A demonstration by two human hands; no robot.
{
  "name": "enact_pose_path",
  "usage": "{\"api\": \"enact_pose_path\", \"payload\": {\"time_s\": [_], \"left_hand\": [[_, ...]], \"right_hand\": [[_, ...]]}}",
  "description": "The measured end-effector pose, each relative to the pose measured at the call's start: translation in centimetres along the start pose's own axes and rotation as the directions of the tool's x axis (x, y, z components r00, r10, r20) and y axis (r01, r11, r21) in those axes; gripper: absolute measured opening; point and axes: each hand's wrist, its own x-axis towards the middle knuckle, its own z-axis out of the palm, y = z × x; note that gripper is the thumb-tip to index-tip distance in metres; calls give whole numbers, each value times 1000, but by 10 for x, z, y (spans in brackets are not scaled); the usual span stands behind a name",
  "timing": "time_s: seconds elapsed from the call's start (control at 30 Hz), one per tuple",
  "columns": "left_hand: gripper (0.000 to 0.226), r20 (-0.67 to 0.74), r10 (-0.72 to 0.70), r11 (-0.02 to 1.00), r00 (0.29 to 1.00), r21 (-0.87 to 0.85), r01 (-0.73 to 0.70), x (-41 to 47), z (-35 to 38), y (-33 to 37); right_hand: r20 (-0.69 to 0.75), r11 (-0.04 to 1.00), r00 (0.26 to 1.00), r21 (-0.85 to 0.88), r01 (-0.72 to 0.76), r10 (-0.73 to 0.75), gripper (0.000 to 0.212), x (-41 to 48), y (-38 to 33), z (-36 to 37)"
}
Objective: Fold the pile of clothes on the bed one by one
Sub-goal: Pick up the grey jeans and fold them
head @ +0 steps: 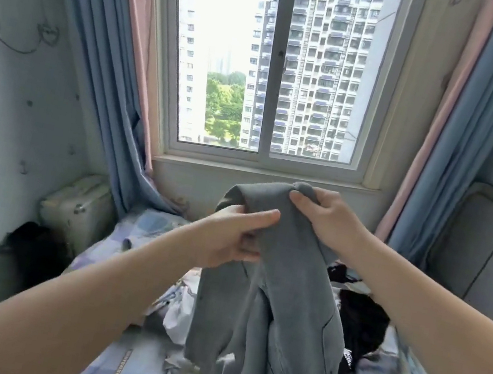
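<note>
Case [76,209] of cream colour stands closed beside the bed [145,228], contents unseen. Above the bed both hands hold up a grey garment [264,322]: left hand [229,236] pinches a fold, right hand [328,218] grips its top edge. It hangs before white clothes [180,313] and a black garment [361,332], whose white lettering is too blurred to read
</note>
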Motion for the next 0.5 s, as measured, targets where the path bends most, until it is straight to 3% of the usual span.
{"api": "enact_pose_path", "payload": {"time_s": [0.1,0.27,0.4,0.5], "left_hand": [[37,-29,94,996,995,1,-94,6,16,-29],[26,-135,201,958,970,234,-166,5,17,-65],[16,-209,274,921,939,340,-193,1,17,-72],[5,-301,281,937,911,291,-193,6,30,-56]], "right_hand": [[-40,995,999,-100,-20,16,35,-10,7,-2],[-143,950,990,-312,-36,-9,51,-20,17,-15],[-252,897,968,-423,-125,16,38,-24,18,-56],[-330,784,944,-592,-186,-25,19,-37,20,-63]]}}
